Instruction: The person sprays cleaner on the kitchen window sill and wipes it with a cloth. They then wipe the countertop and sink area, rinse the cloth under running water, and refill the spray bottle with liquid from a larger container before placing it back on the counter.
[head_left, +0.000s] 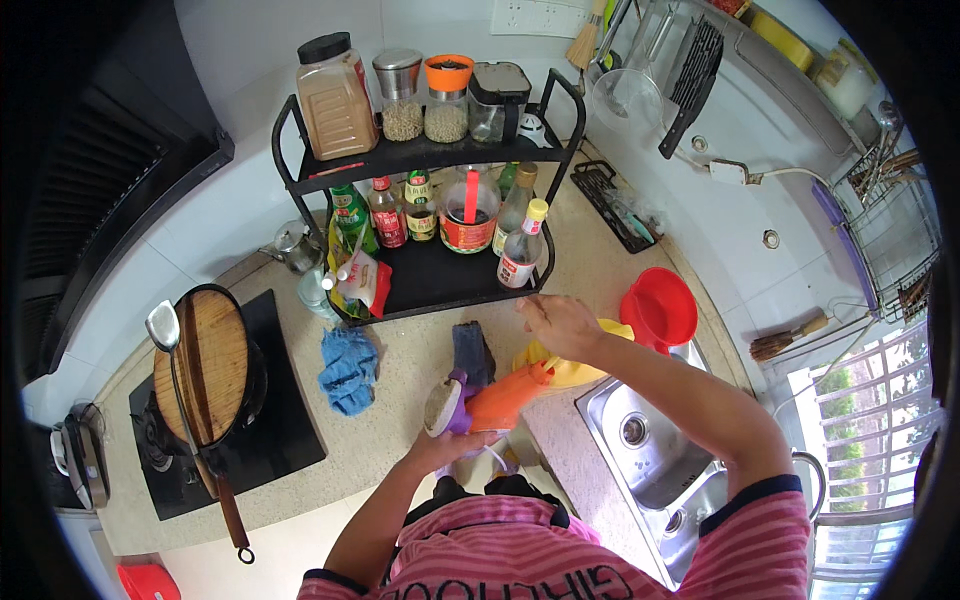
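Note:
My left hand (454, 448) is closed around a handheld thing with an orange body (510, 397), purple parts and a round, pale head (442, 405); its kind is unclear. A white cord or strap hangs below it. My right hand (559, 326) is raised by the front right corner of the black two-tier rack (442, 307), near the soy sauce-type bottle with a yellow cap (520, 251). Its fingers are bent, and whether they touch the rack's edge is unclear. A yellow cloth (592, 367) lies below that hand, and a dark blue cloth (470, 349) lies on the counter.
A blue cloth (349, 371) lies left of centre. Farther left, a wok with a wooden lid (214, 360) and a metal spatula (163, 326) stands on the black cooktop (296, 427). At right are a red plastic dipper (660, 304) and a steel double sink (649, 457).

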